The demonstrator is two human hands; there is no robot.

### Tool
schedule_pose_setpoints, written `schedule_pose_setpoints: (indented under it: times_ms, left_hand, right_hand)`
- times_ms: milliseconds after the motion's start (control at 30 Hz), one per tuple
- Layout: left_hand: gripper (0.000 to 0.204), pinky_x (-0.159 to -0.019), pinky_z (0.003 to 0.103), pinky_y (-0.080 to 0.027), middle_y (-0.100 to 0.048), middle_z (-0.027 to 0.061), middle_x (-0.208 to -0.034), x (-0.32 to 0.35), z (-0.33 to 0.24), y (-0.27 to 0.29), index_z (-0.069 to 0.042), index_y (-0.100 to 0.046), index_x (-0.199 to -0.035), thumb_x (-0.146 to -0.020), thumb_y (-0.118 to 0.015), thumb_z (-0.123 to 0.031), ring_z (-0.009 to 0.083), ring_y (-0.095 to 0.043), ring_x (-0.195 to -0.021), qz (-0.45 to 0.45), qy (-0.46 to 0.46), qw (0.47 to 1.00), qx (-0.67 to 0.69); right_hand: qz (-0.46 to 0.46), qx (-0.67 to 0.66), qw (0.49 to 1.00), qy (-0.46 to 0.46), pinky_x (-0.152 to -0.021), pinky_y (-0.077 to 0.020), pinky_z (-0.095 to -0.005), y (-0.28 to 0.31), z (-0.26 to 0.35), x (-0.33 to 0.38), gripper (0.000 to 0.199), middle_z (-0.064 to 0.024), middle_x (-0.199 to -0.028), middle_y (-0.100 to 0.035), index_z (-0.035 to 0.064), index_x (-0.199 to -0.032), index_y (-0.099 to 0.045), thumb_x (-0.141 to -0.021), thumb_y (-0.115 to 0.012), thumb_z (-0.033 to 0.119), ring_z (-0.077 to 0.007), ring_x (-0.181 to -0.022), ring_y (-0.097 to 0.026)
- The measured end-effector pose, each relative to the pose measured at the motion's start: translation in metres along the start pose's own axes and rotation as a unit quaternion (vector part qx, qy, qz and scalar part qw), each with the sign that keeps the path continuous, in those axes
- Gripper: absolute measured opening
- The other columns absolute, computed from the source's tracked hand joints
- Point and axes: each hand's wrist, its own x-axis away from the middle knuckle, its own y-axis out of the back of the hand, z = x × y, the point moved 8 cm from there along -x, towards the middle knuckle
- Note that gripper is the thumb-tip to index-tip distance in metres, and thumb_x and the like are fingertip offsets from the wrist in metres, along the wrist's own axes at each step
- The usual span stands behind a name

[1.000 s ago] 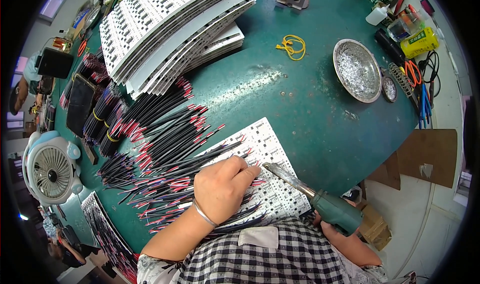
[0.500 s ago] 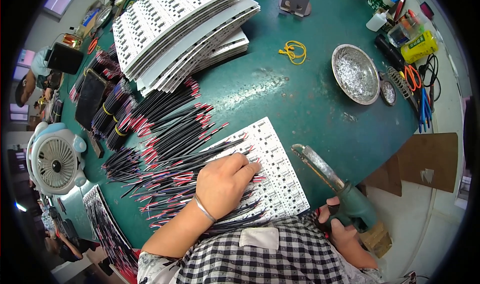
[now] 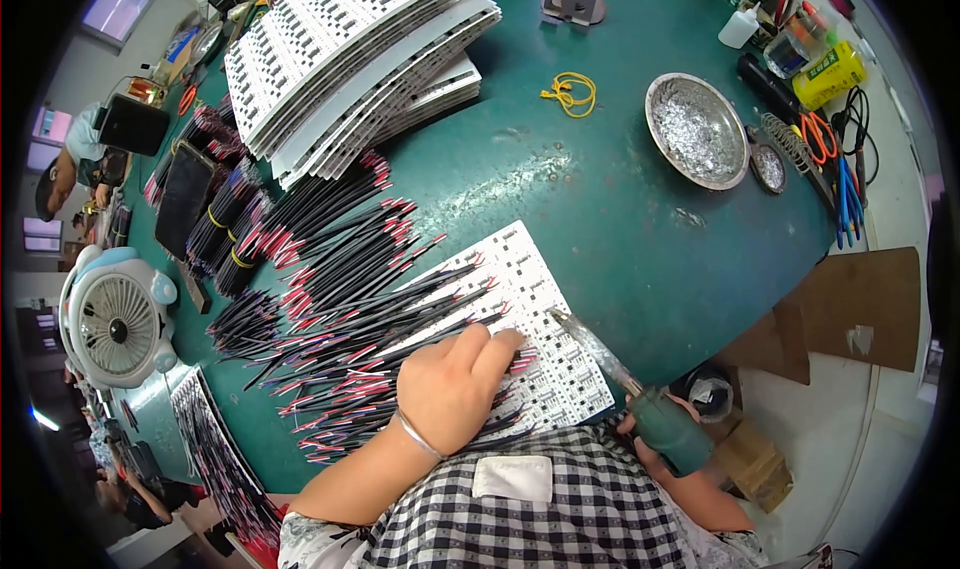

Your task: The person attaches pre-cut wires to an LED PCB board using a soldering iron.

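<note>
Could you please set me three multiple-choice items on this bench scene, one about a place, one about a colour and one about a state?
1. Where does the left hand rest?
A. on the wires over the white panel
B. in the metal bowl
C. on the fan

2. What colour is the soldering iron handle?
A. yellow
B. green
C. white

3. How is the iron held?
A. lying loose
B. hung up
C. gripped by the right hand

Answers: 1 A, its fingers press wires on the white panel. 2 B, the grip is dark green. 3 C, the hand wraps the handle.

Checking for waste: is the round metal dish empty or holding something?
Holding something: the metal dish on the green table has a layer of shiny silvery bits across its bottom.
</note>
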Motion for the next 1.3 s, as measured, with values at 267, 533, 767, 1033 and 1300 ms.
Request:
schedule_pose_setpoints:
  times_ms: [267, 533, 767, 1033, 1300]
  left_hand:
    - [0.021, -0.051, 0.030, -0.048, -0.055, 0.0025, -0.081, 0.002, 0.004, -0.002, -0.010, -0.065, -0.096, -0.075, -0.061, -0.010, 0.0172, -0.060, -0.065, -0.064, -0.013, 0.997, 0.051]
    - [0.026, -0.050, 0.029, -0.047, -0.053, 0.0019, -0.079, 0.002, 0.004, -0.006, -0.010, -0.068, -0.100, -0.074, -0.063, -0.012, 0.0163, -0.057, -0.063, -0.053, -0.020, 0.998, 0.030]
    - [0.026, -0.050, 0.029, -0.047, -0.053, 0.0016, -0.079, 0.001, 0.006, -0.007, -0.010, -0.069, -0.099, -0.074, -0.063, -0.012, 0.0160, -0.058, -0.063, -0.056, -0.018, 0.997, 0.051]
    - [0.024, -0.051, 0.029, -0.048, -0.056, 0.0012, -0.081, 0.000, 0.008, -0.008, -0.012, -0.069, -0.098, -0.075, -0.063, -0.013, 0.0165, -0.059, -0.064, -0.047, -0.008, 0.997, 0.052]
    - [0.029, -0.050, 0.030, -0.047, -0.058, 0.0016, -0.078, -0.002, 0.009, -0.005, -0.013, -0.072, -0.093, -0.066, -0.069, -0.003, 0.0187, -0.060, -0.061, -0.059, 0.001, 0.996, 0.071]
  right_hand:
    - [0.058, -0.062, 0.996, -0.041, -0.062, -0.0528, -0.0288, 0.010, -0.023, 0.014, 0.036, -0.0132, -0.086, -0.066, -0.0049, -0.104, -0.058, -0.084, -0.068, 0.023, -0.0195, -0.067, -0.065]
    - [-0.019, 0.314, 0.918, 0.240, -0.078, -0.0504, -0.0381, -0.007, 0.032, 0.008, 0.032, -0.0088, -0.092, -0.067, 0.0039, -0.098, -0.065, -0.081, -0.068, 0.031, -0.0256, -0.084, -0.064]
    - [0.009, 0.279, 0.936, 0.214, -0.084, -0.0478, -0.0380, -0.008, 0.022, 0.008, 0.031, -0.0084, -0.096, -0.066, 0.0054, -0.100, -0.065, -0.081, -0.069, 0.030, -0.0270, -0.090, -0.062]
    - [0.032, 0.394, 0.879, 0.266, -0.094, -0.0421, -0.0403, -0.014, 0.024, 0.014, 0.036, -0.0100, -0.109, -0.063, 0.0049, -0.109, -0.062, -0.081, -0.069, 0.026, -0.0267, -0.106, -0.056]
    - [0.016, 0.206, 0.973, 0.101, -0.092, -0.0436, -0.0383, 0.002, 0.000, 0.021, 0.035, -0.0098, -0.106, -0.066, 0.0057, -0.107, -0.063, -0.080, -0.068, 0.027, -0.0284, -0.101, -0.060]
